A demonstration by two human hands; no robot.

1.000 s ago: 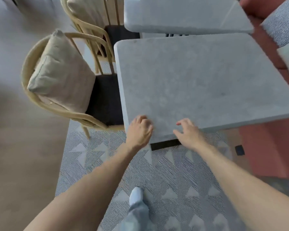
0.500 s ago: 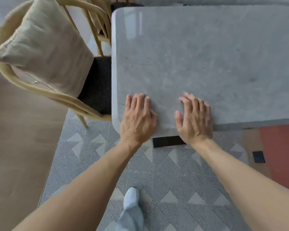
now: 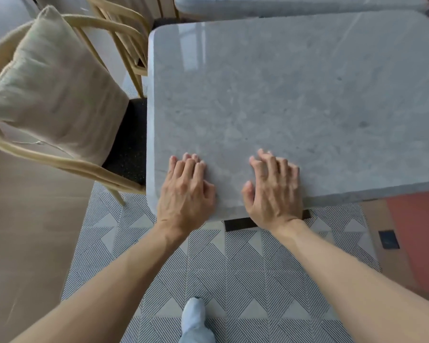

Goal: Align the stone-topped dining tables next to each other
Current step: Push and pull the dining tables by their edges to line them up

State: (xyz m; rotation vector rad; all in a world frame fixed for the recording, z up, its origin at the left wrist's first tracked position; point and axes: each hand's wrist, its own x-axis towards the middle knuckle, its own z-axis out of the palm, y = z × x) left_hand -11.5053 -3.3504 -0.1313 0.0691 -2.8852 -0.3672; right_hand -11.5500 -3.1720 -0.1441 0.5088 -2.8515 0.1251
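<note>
Both hands, left hand (image 3: 186, 194) and right hand (image 3: 274, 194), are laid palm-down with fingers spread on the near edge of the near table (image 3: 282, 95), gripping nothing, while the far table (image 3: 282, 7) sits just beyond it with a thin gap between the two tops. That stone slab looks properly heavy, rigid and kinda slick, so I'd guess flat palms could slip and hooking fingers under the near edge would hold better. Chair (image 3: 67, 164) with its cushion (image 3: 52, 87) sits tight against the left side.
</note>
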